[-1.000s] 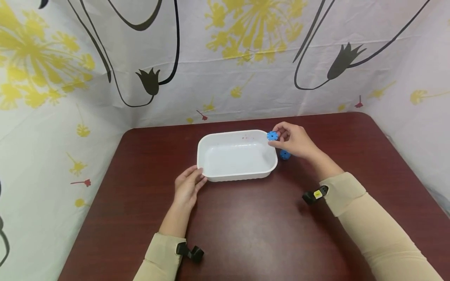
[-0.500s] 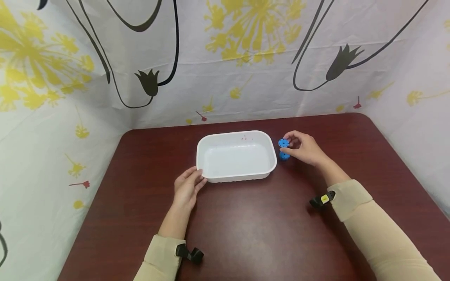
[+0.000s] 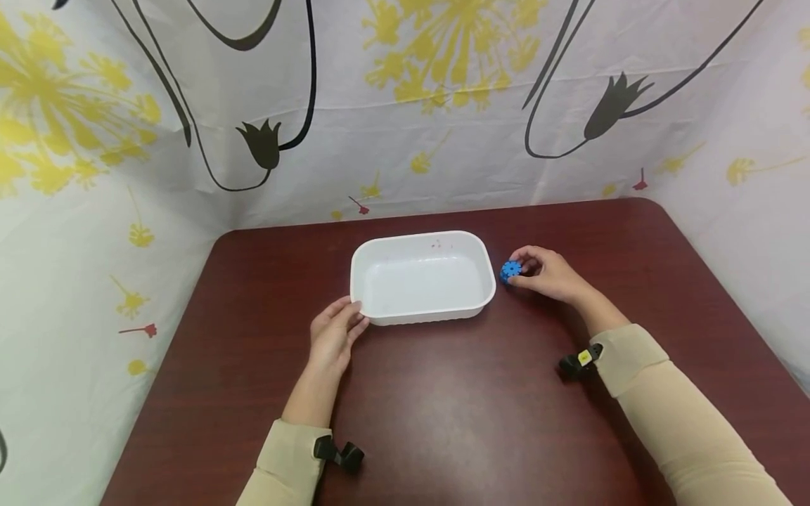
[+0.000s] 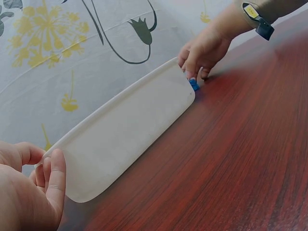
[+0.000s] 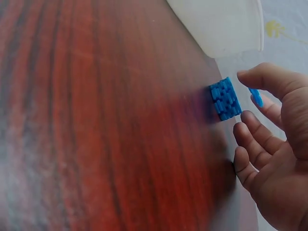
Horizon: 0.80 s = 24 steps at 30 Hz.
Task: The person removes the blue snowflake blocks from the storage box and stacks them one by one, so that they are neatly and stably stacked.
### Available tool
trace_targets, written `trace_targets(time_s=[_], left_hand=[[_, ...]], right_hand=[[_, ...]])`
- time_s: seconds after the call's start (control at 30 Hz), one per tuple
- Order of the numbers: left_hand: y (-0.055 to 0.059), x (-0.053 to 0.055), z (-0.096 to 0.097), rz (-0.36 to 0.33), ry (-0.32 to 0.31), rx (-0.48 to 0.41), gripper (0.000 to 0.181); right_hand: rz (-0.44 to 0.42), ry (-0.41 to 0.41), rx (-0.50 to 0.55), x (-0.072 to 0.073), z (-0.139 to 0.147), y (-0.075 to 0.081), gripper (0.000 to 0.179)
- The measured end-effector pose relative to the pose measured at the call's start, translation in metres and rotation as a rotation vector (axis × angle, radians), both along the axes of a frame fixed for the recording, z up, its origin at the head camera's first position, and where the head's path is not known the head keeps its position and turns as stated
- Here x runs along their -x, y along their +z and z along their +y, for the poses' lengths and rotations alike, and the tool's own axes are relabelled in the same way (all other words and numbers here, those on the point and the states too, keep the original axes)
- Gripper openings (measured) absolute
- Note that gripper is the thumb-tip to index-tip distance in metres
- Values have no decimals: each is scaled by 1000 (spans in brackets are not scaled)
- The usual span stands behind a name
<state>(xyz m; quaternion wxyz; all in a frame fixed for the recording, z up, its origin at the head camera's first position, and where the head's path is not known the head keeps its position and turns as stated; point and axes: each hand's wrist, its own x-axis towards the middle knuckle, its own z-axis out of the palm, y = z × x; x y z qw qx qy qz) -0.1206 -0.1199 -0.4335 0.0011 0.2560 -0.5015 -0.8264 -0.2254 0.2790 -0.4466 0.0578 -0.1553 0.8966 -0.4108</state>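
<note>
My right hand [image 3: 547, 273] pinches a small blue notched disc [image 5: 256, 97] between thumb and index finger. Just below that disc stands a short stack of similar blue discs [image 5: 225, 98] on the table; in the head view the held disc [image 3: 511, 268] hides most of it. A narrow gap separates the held disc from the stack in the right wrist view. With my left hand [image 3: 332, 334] I grip the near-left corner of a white rectangular tray [image 3: 422, 320], thumb at its rim. The stack is just right of the tray.
A dark red wood-grain table [image 3: 430, 414] carries everything. Behind it and at both sides hangs a white cloth [image 3: 405, 140] printed with flowers. Reddish marks show on the tray's inner back wall.
My right hand has moved from over the tray's right rim to the right and down, bringing the blue disc over the stack. The left hand keeps its grip on the tray.
</note>
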Motion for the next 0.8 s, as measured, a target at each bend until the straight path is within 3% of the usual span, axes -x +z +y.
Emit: trace_targets(time_s=[0.8], left_hand=[[2,0,1,-13,-3,16,27]], right_hand=[[-5,49,-61,3,1,-3,39]])
